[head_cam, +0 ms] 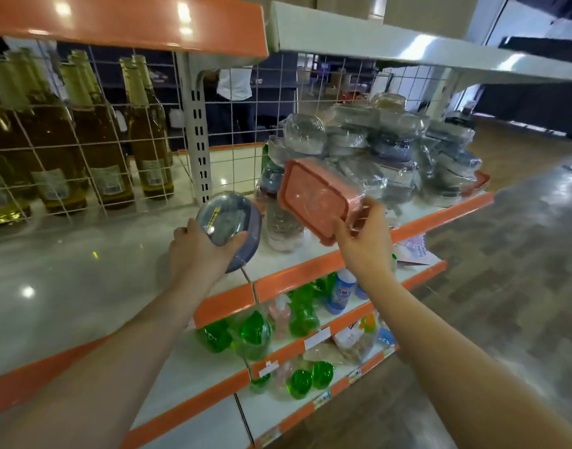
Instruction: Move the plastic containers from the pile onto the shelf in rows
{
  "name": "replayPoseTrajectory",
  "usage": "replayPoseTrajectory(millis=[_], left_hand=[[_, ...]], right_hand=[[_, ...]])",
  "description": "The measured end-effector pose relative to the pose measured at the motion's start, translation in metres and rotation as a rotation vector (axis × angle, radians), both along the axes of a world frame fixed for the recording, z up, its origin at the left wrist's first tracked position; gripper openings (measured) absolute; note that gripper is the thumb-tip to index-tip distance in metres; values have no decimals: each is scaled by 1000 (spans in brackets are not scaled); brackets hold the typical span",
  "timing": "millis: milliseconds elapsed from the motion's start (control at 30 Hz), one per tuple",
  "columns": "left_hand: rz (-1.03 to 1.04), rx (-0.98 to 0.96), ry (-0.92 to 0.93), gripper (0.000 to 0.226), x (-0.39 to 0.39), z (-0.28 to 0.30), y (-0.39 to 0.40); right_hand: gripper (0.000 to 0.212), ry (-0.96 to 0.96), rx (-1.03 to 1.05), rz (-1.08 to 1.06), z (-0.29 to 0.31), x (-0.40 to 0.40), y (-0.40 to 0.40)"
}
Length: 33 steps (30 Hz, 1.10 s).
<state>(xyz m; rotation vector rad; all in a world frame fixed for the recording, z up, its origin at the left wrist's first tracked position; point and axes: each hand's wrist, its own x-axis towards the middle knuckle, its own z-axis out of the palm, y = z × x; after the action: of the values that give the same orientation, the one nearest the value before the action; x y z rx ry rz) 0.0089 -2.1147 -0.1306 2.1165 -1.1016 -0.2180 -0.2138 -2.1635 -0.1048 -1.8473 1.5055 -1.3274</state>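
steering both arms over the white shelf (83,270), i see its bare stretch at nine o'clock from the pile (375,150) of wrapped containers, which heaps at one o'clock. my right hand (364,241) curls fingers and thumb round the orange container (317,196), tilted, just clear of the pile. my left hand (197,244) grips the round blue container (229,222) at the shelf's front edge. to do this well, i'd judge: set the blue one flat first, square to the edge, then the orange one touching beside it, starting a straight row.
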Motion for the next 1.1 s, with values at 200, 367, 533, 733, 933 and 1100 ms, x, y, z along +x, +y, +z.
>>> replayPoseTrajectory(millis=[200, 367, 533, 733, 933, 1100], left_hand=[[-103, -126, -19, 84, 6, 27, -64], [-83, -147, 6, 85, -18, 39, -104], [-46, -176, -47, 87, -32, 39, -124], [-1, -237, -47, 86, -25, 43, -144], [17, -236, -30, 81, -18, 31, -149], [34, -200, -31, 83, -20, 28, -152]], right_hand=[[40, -94, -88, -128, 22, -4, -52], [47, -238, -22, -207, 32, -21, -85], [55, -266, 10, -134, 34, -31, -115], [51, -224, 10, -71, 34, -21, -156], [69, -167, 79, -189, 33, -24, -176], [60, -130, 17, -157, 35, -28, -180]])
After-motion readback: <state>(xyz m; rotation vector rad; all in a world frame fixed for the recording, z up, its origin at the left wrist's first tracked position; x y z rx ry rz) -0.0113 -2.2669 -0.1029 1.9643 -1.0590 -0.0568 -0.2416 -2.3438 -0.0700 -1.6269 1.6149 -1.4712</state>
